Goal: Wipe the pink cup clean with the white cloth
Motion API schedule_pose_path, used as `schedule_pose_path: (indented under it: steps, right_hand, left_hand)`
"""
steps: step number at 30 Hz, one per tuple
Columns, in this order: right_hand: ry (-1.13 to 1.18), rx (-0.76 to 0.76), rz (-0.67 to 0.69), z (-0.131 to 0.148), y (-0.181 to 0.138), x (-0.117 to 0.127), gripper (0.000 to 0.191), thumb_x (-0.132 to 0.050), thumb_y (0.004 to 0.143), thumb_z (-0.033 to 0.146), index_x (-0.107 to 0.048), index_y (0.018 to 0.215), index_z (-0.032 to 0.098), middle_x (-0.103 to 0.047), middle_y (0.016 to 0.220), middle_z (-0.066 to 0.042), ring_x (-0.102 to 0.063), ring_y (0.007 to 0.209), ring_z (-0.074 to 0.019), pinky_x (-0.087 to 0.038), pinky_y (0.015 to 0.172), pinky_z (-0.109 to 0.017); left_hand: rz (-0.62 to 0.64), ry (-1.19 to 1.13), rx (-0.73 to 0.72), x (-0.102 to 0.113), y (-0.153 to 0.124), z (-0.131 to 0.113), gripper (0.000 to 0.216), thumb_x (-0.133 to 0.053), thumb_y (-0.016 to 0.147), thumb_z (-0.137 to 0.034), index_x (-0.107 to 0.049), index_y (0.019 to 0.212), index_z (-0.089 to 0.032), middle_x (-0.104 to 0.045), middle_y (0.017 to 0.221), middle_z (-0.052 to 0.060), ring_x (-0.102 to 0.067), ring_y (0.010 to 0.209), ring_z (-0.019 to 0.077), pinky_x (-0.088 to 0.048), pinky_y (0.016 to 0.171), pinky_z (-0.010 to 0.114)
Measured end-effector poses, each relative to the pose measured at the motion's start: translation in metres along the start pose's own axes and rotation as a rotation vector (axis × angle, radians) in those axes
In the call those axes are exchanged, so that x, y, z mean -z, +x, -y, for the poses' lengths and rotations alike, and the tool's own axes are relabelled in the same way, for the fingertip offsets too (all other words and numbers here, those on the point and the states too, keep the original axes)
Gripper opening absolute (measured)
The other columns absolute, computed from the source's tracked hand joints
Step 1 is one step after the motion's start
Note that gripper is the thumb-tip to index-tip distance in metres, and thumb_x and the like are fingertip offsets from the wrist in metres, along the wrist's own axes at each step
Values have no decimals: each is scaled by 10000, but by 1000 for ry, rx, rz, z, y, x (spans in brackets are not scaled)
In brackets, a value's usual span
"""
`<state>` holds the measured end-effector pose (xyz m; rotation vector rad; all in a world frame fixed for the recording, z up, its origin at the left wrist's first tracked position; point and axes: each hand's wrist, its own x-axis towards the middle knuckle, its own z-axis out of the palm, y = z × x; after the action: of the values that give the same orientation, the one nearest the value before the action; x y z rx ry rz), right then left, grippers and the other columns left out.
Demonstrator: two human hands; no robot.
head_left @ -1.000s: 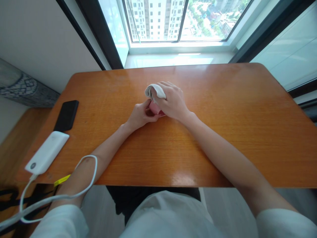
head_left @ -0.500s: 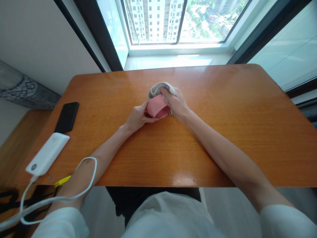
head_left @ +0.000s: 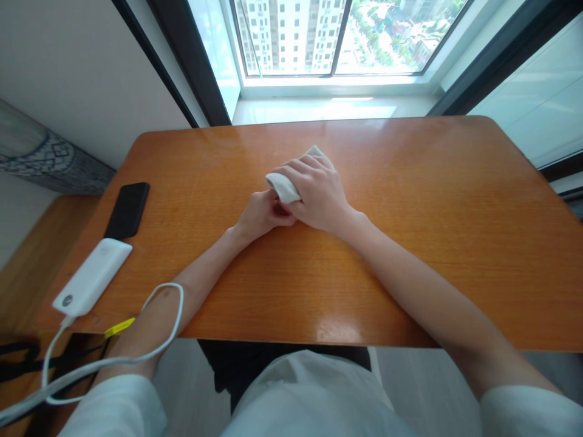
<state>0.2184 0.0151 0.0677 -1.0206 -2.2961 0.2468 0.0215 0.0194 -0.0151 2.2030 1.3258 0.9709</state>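
Both hands meet at the middle of the orange wooden table. My right hand lies palm down, its fingers curled over a white cloth whose corner sticks out at the back. My left hand is closed beside it, fingers tucked under the right hand's fingertips. The pink thing seen earlier is hidden under the hands, with only a dark sliver showing between them.
A black phone and a white power bank lie near the table's left edge. A white cable runs from the power bank over my left forearm. A window sill and large window stand beyond the far edge.
Half a second ago the pink thing was exposed between my hands. My right hand has rolled back over it with the white cloth, and it is now covered.
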Motion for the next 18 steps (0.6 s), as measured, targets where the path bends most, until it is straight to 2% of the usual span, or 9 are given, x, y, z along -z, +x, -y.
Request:
schedule_pose_path:
  steps: [1, 4, 7, 10, 12, 14, 16, 18]
  right_hand:
    - [119, -75, -31, -10, 1, 1, 259, -601, 1041, 408, -788, 1127, 250, -807, 1139, -78, -669, 1133, -325, -476, 1116, -525]
    - [528, -331, -128, -39, 3, -3, 437, -561, 1066, 619, -754, 926, 252, -766, 928, -48, -698, 970, -278, -546, 941, -436]
    - [926, -542, -237, -59, 0, -17, 507, -667, 953, 766, -703, 900, 263, -728, 835, -19, -701, 854, -250, -590, 837, -409]
    - [1162, -661, -267, -65, -3, -32, 553, -725, 867, 821, -669, 898, 272, -735, 816, -21, -725, 849, -259, -634, 832, -425]
    - [1185, -679, -296, -64, -5, -38, 545, -719, 872, 815, -669, 907, 274, -748, 825, -23, -745, 893, -271, -648, 860, -437]
    - [1099, -627, -342, -58, -7, -39, 503, -687, 925, 775, -697, 950, 273, -774, 881, -22, -752, 952, -272, -641, 909, -437]
    - [936, -518, -347, -50, -8, -34, 466, -622, 1004, 718, -738, 1006, 267, -804, 980, -32, -747, 1013, -268, -613, 975, -434]
    - [733, -372, -286, -39, -8, -25, 447, -549, 1070, 651, -770, 1074, 262, -823, 1095, -56, -737, 1065, -275, -576, 1029, -440]
  left_hand:
    - [7, -35, -27, 2, 0, -4, 375, -939, 791, -443, -703, 955, -202, -685, 742, -32, -626, 655, 147, -544, 624, 262]
    - [-12, -99, -99, 6, -1, -11, 434, -928, 792, -474, -691, 1037, -204, -680, 753, -45, -541, 621, 112, -475, 606, 240]
    - [-29, -99, -137, 6, -2, -12, 413, -901, 809, -486, -653, 983, -206, -643, 751, -47, -494, 618, 104, -441, 592, 240]
    - [-17, -79, -138, 4, -2, -10, 381, -861, 816, -434, -613, 996, -209, -621, 758, -47, -493, 609, 105, -430, 583, 240]
    - [-2, -49, -126, 3, -2, -9, 392, -839, 807, -372, -607, 1074, -203, -640, 799, -29, -522, 623, 119, -439, 594, 252]
    - [10, -26, -104, 4, -3, -8, 482, -840, 800, -343, -593, 1187, -197, -671, 856, -6, -564, 651, 141, -447, 610, 267]
    - [7, -24, -70, 5, -4, -5, 596, -870, 807, -373, -559, 1286, -203, -703, 920, 14, -616, 689, 165, -459, 625, 277]
    - [-11, -21, -59, 6, -5, 0, 674, -899, 800, -414, -538, 1333, -215, -722, 955, 20, -651, 718, 185, -475, 641, 286]
